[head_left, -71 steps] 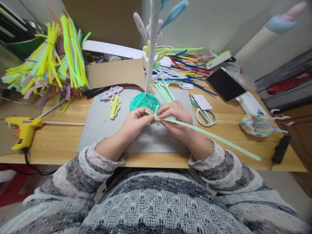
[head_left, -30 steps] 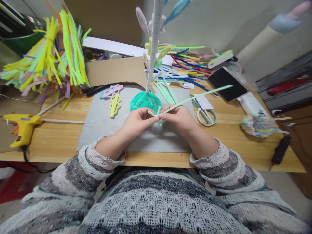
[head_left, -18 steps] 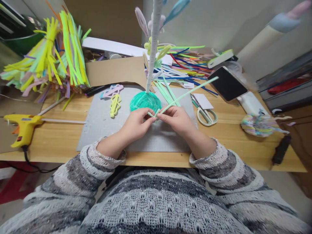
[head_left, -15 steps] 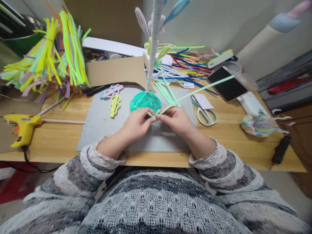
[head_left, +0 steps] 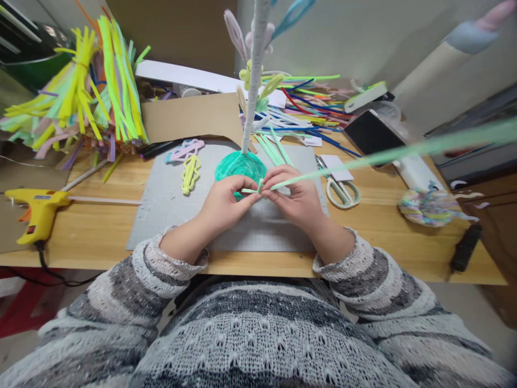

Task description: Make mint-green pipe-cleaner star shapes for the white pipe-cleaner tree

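A long mint-green pipe cleaner [head_left: 347, 165] runs from my fingertips out to the right edge, its far part blurred. Its short bent end is pinched between the thumb and fingers of my left hand [head_left: 226, 205]. My right hand [head_left: 297, 202] grips the same strip close beside the left fingertips, which it nearly touches. Just behind my hands lies a round teal coil [head_left: 234, 164], with a white wrapped stem [head_left: 252, 91] rising upright from it. Pink, yellow and blue loops surround the stem. Loose mint strips [head_left: 271, 150] rest on the grey mat [head_left: 173, 215].
Scissors [head_left: 343, 193] and a black phone [head_left: 374, 137] lie at the right. A yellow glue gun [head_left: 42, 210] is at the far left, below bundled pipe cleaners [head_left: 81, 91]. Yellow [head_left: 190, 175] and lilac zigzag pieces sit on the mat's left. Coloured strips [head_left: 315, 102] lie behind.
The long mint strip has swung down and toward me at its far end, now reaching the right edge. Its short end near my fingertips has turned, and both hands have shifted slightly.
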Action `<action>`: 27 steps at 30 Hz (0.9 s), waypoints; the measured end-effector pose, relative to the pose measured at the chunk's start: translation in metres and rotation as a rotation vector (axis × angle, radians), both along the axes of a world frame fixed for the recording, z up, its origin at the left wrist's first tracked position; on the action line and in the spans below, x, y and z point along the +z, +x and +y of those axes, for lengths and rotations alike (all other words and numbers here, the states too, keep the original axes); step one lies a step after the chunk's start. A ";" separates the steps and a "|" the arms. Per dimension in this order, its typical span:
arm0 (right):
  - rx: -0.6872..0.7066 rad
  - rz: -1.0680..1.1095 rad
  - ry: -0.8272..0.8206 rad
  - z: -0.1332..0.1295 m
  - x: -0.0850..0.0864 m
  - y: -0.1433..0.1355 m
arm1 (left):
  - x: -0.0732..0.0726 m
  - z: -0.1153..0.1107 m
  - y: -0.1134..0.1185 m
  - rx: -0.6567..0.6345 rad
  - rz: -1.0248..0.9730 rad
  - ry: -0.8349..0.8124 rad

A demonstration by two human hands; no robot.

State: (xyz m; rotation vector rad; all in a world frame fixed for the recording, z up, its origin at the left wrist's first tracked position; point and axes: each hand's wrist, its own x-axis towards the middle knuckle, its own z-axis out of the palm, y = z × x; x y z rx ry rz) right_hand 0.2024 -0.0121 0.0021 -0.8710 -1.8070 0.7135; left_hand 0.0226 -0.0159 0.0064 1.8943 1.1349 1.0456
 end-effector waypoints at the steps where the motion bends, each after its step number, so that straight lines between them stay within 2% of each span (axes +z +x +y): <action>1: -0.035 -0.030 0.054 -0.001 0.001 0.001 | 0.000 -0.001 -0.001 0.009 0.001 0.079; 4: -0.180 -0.006 0.182 -0.007 0.004 0.003 | 0.000 -0.004 -0.004 0.058 -0.003 0.315; 6: -0.186 0.083 0.156 -0.011 0.003 0.003 | -0.002 -0.006 -0.007 0.093 -0.016 0.402; 11: 0.161 0.217 -0.282 -0.019 -0.005 -0.006 | -0.007 -0.005 -0.010 0.106 0.067 0.527; 14: 0.171 0.357 -0.406 -0.019 -0.007 -0.014 | -0.009 -0.004 -0.010 0.092 0.149 0.576; 18: 0.105 0.477 -0.530 -0.015 -0.009 -0.018 | -0.007 -0.006 -0.007 0.063 0.120 0.545; 20: 0.061 0.495 -0.545 -0.012 -0.010 -0.017 | -0.004 -0.008 -0.006 0.060 0.059 0.483; 22: 0.038 0.493 -0.520 -0.010 -0.011 -0.015 | -0.003 -0.008 -0.004 0.095 -0.061 0.344; 25: 0.054 0.454 -0.468 -0.010 -0.012 -0.013 | -0.002 -0.004 -0.001 0.110 -0.356 -0.064; 27: 0.067 0.409 -0.444 -0.011 -0.012 -0.012 | -0.002 -0.001 0.001 -0.014 -0.513 -0.374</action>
